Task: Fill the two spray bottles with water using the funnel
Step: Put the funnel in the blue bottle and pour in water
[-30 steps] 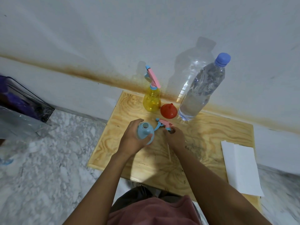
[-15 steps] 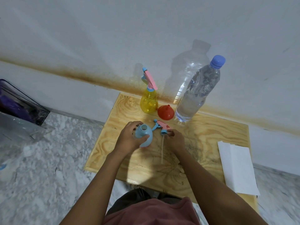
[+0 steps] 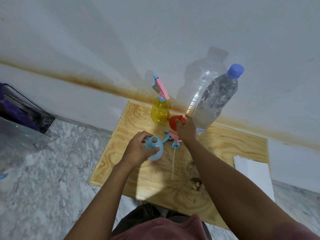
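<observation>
The left hand wraps its fingers around the blue spray bottle, open-necked and upright near the board's middle; empty, it looks light and easily tipped, so holding the body suits it. The right hand closes its fingertips on the red funnel toward the far edge, beside the yellow spray bottle; thin plastic, best pinched at the rim. The removed trigger head lies between. The full water bottle likely pours heavy. Marble floor surrounds the plywood; a stained wall backs it.
</observation>
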Tool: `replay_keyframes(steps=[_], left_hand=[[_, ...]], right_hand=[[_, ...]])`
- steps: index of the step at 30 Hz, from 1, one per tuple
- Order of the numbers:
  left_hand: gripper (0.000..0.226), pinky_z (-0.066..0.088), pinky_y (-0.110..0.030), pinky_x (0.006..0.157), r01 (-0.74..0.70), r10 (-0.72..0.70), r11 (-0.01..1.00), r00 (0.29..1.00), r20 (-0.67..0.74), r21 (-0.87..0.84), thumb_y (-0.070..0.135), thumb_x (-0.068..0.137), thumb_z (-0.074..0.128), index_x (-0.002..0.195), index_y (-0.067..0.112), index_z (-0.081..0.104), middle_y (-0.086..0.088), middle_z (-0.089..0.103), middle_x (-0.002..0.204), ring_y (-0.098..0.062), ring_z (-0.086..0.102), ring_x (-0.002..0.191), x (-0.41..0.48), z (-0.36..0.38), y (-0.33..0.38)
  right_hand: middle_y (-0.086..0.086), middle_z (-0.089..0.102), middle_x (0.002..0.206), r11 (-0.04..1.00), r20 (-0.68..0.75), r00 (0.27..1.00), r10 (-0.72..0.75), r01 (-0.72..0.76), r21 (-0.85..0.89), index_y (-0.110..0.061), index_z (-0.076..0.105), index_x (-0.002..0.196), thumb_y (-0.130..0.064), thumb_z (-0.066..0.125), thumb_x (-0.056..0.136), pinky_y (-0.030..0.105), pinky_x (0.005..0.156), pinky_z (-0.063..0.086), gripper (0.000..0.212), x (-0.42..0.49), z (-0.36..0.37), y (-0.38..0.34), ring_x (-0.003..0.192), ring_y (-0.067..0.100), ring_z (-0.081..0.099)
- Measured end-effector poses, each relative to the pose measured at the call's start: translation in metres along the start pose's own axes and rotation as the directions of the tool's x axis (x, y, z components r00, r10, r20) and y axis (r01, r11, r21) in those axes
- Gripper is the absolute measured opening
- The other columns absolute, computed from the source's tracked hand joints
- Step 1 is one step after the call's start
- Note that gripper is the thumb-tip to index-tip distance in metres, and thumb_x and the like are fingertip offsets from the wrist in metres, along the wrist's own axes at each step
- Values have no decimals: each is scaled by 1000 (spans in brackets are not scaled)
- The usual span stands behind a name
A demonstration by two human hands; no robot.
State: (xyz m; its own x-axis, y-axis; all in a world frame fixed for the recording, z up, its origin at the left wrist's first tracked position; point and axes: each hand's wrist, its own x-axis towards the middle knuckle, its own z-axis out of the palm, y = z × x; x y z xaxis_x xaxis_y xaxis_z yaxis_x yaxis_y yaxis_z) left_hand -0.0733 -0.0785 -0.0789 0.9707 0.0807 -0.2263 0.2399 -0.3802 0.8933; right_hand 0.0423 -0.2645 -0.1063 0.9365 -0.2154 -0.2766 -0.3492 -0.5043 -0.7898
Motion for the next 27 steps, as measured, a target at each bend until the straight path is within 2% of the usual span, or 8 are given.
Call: replay_keyframes(steps=[3,6,8,13,17,20,23,27], left_hand=[[41,54,-33,84,6,-6,1000,1000,0,3,25,67,88,99,28,63,6,63,110,-14,59,103,0,0,0],[42,52,-30,85,7,-7,1000,1000,4,12,27,66,88,99,31,62,7,64,110,-14,59,104,0,-1,-1],[41,52,-29,85,3,-3,1000,1000,8,18,27,67,88,99,30,62,7,64,110,-14,59,104,1,-1,-1],[42,50,-25,83,5,-5,1000,1000,3,31,25,68,88,98,34,60,6,63,110,-13,59,103,-1,0,2],[44,47,-20,79,-11,11,996,1000,2,90,26,70,86,106,27,61,5,61,111,-11,59,102,-2,0,5],[50,53,-31,84,-18,19,987,1000,-6,162,30,71,84,114,26,59,4,60,116,-13,59,102,-4,1,6],[62,54,-39,88,-32,35,977,999,-9,210,35,73,83,127,29,54,5,55,126,-14,57,107,-8,0,9],[81,48,-28,90,-139,142,976,990,-5,168,42,75,81,144,31,42,8,44,139,-10,49,117,-16,-9,20]], right_hand=[[13,53,142,999,-31,999,-10,9,-32,-9,46,142,-27,54,98,39,108,38,48,9,4,-4,132,31,48],[14,63,126,998,-62,998,-23,19,-60,-6,60,126,-20,53,98,26,90,39,32,15,5,-5,119,29,56],[13,66,120,999,-82,997,-12,9,-32,-6,64,119,-17,54,98,23,85,36,26,15,5,-4,114,26,59],[10,68,114,994,-151,984,-99,104,26,-8,65,117,-19,54,98,25,85,42,24,-4,-1,-9,106,22,60],[2,69,110,982,-216,960,-179,188,20,-20,65,118,-35,57,97,33,83,52,27,-33,-15,-11,99,15,60],[-5,68,106,961,-269,923,-275,263,-80,-27,67,114,-45,59,94,29,76,53,28,-56,-30,-18,91,11,63],[-6,65,103,923,-233,895,-381,382,-44,-22,69,110,-37,65,93,17,74,47,23,-71,-44,-28,85,3,60],[-10,68,96,897,-111,900,-421,432,94,-14,71,108,-28,68,92,15,76,51,22,-81,-61,-47,85,-1,63]])
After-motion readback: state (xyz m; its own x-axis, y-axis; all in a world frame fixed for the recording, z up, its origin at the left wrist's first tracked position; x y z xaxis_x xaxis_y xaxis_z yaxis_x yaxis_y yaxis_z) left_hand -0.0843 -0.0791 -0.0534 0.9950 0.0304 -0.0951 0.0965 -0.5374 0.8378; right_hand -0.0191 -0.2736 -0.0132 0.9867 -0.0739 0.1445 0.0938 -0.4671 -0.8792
